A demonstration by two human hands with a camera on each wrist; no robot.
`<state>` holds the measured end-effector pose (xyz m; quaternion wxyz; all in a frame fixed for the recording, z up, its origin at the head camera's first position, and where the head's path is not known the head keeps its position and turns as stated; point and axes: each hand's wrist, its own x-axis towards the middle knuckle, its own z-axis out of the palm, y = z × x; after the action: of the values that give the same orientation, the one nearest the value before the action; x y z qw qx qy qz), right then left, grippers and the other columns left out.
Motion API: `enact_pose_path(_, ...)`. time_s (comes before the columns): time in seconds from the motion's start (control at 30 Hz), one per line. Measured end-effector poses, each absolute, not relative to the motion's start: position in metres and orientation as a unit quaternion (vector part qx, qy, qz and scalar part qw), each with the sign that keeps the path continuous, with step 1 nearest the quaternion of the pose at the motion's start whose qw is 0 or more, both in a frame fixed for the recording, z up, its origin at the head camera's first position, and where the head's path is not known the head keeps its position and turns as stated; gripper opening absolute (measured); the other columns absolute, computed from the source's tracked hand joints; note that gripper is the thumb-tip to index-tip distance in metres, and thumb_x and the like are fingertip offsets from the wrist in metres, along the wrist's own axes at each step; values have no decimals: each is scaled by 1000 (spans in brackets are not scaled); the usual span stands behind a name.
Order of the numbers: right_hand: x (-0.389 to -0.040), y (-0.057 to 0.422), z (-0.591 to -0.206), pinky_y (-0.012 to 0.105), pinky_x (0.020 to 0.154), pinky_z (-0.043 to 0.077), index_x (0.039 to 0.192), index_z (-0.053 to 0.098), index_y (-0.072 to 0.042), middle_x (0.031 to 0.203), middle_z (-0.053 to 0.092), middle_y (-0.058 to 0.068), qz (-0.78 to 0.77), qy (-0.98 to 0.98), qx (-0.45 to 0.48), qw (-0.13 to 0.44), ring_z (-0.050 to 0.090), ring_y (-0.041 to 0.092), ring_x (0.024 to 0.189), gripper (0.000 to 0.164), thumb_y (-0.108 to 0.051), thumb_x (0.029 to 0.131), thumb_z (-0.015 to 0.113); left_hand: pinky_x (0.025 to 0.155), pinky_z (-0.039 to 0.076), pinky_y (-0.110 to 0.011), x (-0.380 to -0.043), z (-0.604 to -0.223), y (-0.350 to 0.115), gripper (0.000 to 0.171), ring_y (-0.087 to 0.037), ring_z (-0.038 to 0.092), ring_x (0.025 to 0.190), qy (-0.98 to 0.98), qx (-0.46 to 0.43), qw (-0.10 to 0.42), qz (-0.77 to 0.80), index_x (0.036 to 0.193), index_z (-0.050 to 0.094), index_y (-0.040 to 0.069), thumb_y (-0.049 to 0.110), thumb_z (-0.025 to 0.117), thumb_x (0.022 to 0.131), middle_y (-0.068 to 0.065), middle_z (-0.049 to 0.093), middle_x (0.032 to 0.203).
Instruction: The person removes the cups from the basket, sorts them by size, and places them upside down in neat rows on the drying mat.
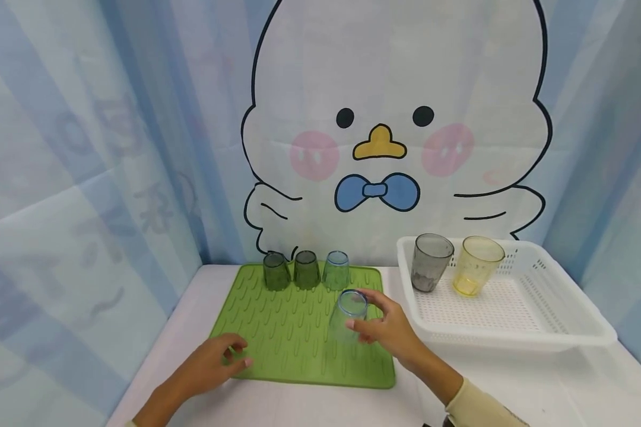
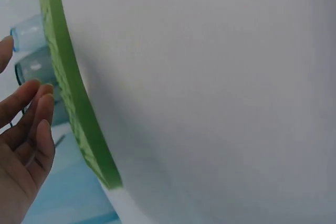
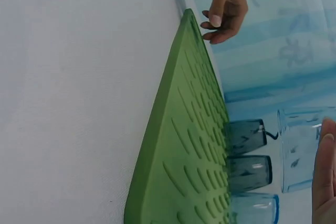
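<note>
My right hand grips a clear bluish glass between thumb and fingers, over the right half of the green ridged mat. The glass has its narrower end up; in the right wrist view it appears beside the thumb. My left hand hovers at the mat's front left edge, its fingers loosely bent around nothing. Along the back of the mat, in a row, stand two dark grey glasses, one on the left and one in the middle, then a light blue glass, all narrower end up.
To the right of the mat sits a white plastic basket. Inside its left part stand a grey glass and a yellow glass. A curtain with a cartoon bird hangs behind the white table and along both sides.
</note>
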<state>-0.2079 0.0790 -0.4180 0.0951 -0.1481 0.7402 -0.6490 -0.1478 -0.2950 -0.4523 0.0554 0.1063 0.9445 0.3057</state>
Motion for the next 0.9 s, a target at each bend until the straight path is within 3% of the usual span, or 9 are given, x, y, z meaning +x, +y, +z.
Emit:
enact_pose_path(0.2, -225, 66, -425, 34, 63, 59, 143, 52, -16, 142, 52, 17, -645, 753, -108, 73, 68, 19, 64, 69, -16, 82, 84, 77, 53, -37, -152, -459, -318, 41, -15, 61, 88, 960, 50, 16, 273, 111, 68, 4, 34, 79, 86, -2, 68, 99)
enact_pose_path(0.33, -238, 60, -429, 33, 65, 60, 144, 51, -13, 142, 51, 19, -656, 747, -87, 58, 67, 16, 66, 69, -13, 83, 83, 75, 53, -35, -156, -462, -329, 38, -13, 59, 85, 964, 43, 10, 260, 106, 69, 3, 32, 81, 85, 0, 66, 93)
enact_pose_path(0.57, -260, 56, -436, 26, 67, 60, 149, 44, -6, 148, 41, 25, -673, 738, -48, 25, 68, 11, 66, 71, -9, 87, 78, 72, 52, -30, -159, -462, -341, 34, -13, 57, 84, 958, 81, 31, 272, 101, 68, 3, 31, 80, 85, -1, 63, 90)
enact_pose_path(0.9, -287, 50, -446, 20, 62, 57, 146, 45, -4, 143, 42, 25, -686, 727, 5, -9, 66, 6, 61, 69, -2, 85, 78, 73, 52, -25, -162, -463, -349, 39, -11, 56, 84, 939, 131, 64, 311, 105, 64, 0, 29, 79, 85, -2, 60, 93)
